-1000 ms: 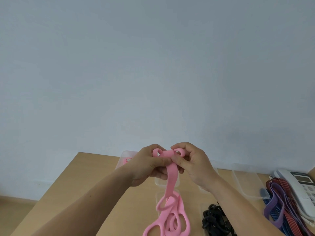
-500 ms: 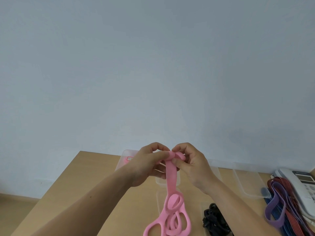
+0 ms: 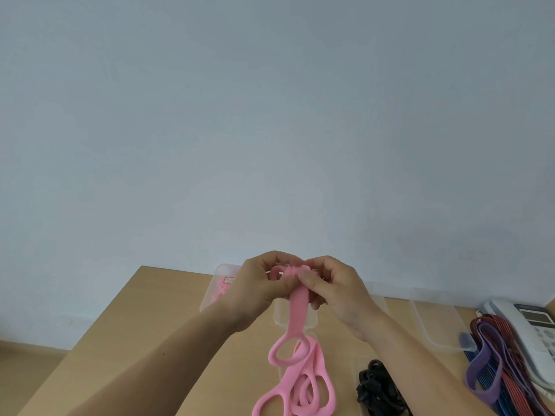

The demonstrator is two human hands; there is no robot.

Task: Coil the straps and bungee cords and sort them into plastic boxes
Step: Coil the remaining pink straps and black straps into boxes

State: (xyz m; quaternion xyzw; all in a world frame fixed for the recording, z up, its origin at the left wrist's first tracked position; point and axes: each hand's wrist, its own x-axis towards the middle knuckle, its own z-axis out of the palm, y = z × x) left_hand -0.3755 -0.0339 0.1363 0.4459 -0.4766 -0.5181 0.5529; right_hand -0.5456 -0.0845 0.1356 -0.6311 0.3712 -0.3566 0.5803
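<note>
Nearest: the loose tail of the pink strap [image 3: 297,313] lies in floppy loops on the table [image 3: 168,325], at the bottom edge of view. A bundle of black cords [image 3: 377,388] sits just right of it, and a heap of purple, red and blue straps [image 3: 495,364] lies further right against a phone [image 3: 528,328]. The pink strap looks like a flat, soft, light band with oval cut-outs, probably rubbery, so I'd expect a started roll to spring open if released. Best to grip the roll itself with a thumb across the last wrap and feed the hanging length with the other hand, keeping clear of the cut-outs. From the table the strap rises straight to the hands. The left hand [image 3: 261,288] and right hand [image 3: 333,291] are both raised above the table with knuckles almost touching. Their fingers are curled, and thumb and fingertips pinch the strap's top end, where a small curl shows. Behind them sit the plastic boxes: one [image 3: 219,292] with pink things inside, one [image 3: 280,313] partly hidden behind the strap, and a clear one [image 3: 435,325] to the right. A plain wall is beyond.
</note>
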